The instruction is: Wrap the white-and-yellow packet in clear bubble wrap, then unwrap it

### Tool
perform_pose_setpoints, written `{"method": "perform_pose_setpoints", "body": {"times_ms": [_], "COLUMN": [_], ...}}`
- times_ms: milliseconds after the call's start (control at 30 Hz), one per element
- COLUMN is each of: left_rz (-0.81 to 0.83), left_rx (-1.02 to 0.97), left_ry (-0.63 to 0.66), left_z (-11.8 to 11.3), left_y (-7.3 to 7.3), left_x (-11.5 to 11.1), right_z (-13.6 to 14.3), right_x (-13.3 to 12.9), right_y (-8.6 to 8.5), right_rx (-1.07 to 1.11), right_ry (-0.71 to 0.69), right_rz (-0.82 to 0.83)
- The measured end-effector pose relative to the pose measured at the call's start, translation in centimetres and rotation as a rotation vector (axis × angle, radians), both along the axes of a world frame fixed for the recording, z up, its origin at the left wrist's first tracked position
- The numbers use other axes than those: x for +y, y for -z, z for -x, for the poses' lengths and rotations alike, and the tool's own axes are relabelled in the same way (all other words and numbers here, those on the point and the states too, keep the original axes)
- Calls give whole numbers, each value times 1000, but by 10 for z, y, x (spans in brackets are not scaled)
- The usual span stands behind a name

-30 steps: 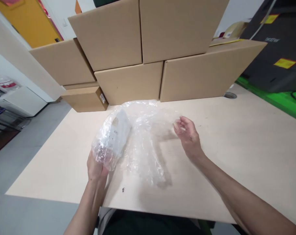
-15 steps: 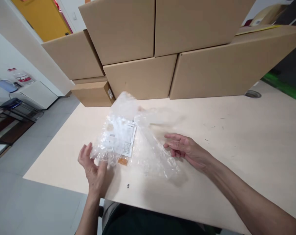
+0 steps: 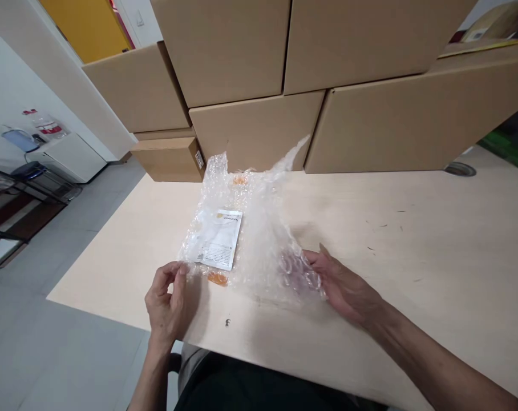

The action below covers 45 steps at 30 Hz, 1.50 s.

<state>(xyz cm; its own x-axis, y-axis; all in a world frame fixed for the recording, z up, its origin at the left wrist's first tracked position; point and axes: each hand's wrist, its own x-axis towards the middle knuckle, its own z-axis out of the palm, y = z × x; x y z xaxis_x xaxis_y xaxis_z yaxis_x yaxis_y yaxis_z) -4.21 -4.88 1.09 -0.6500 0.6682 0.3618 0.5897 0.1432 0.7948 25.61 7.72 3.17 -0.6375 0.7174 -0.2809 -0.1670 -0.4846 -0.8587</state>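
Note:
A sheet of clear bubble wrap (image 3: 263, 228) lies partly spread on the pale wooden table (image 3: 413, 257), its far edge sticking up. Under or inside it sits a flat white packet (image 3: 218, 240) with a printed label. My left hand (image 3: 167, 299) pinches the wrap's near left corner between thumb and fingers. My right hand (image 3: 342, 285) holds the wrap's near right edge, fingers partly beneath the plastic. Two small orange bits (image 3: 217, 278) show through the wrap, one near the packet, one farther back.
Several large closed cardboard boxes (image 3: 259, 125) are stacked along the table's far side. A small dark speck (image 3: 227, 322) lies near the front edge. To the left are grey floor, a white cabinet (image 3: 66, 157) and a rack.
The wrapped bundle has been unrolled and laid flat on the table. Both hands moved to the wrap's near corners. The camera shifted closer to the boxes.

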Motion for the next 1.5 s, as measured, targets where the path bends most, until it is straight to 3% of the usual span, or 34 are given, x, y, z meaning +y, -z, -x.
{"method": "perform_pose_setpoints", "body": {"times_ms": [167, 300, 400, 567, 667, 733, 800, 867, 933, 1100, 1333, 1500], "left_rz": [-56, -162, -19, 468, 371, 200, 143, 277, 413, 476, 495, 462], "left_rx": [-17, -185, -186, 197, 458, 526, 491, 408, 372, 339, 194, -107], "left_ry": [8, -133, -260, -338, -334, -261, -90, 120, 244, 251, 292, 391], "left_z": [-2, 10, 30, 52, 46, 34, 18, 1, -12, -22, -26, -34], "left_y": [3, -4, -9, -8, -5, -6, -11, -17, -21, -17, -11, -11], "left_x": [-3, -9, -21, -45, -45, -38, -24, -7, 11, 42, 53, 61], "right_z": [-3, -11, -21, -55, -79, -88, -89, -86, -81, -78, -81, -97], "right_x": [4, 18, 26, 20, 3, -8, -18, -24, -26, -27, -29, -33], "right_y": [0, -7, -15, 3, 20, 27, 29, 29, 28, 27, 25, 33], "right_rx": [-133, -240, -328, -511, -606, -642, -661, -681, -702, -696, -690, -780], "right_ry": [128, 329, 422, 504, 589, 632, 661, 675, 671, 668, 707, 806], "right_rz": [-85, -194, -227, -215, -78, -31, -45, -91, -145, -204, -190, -162]}}
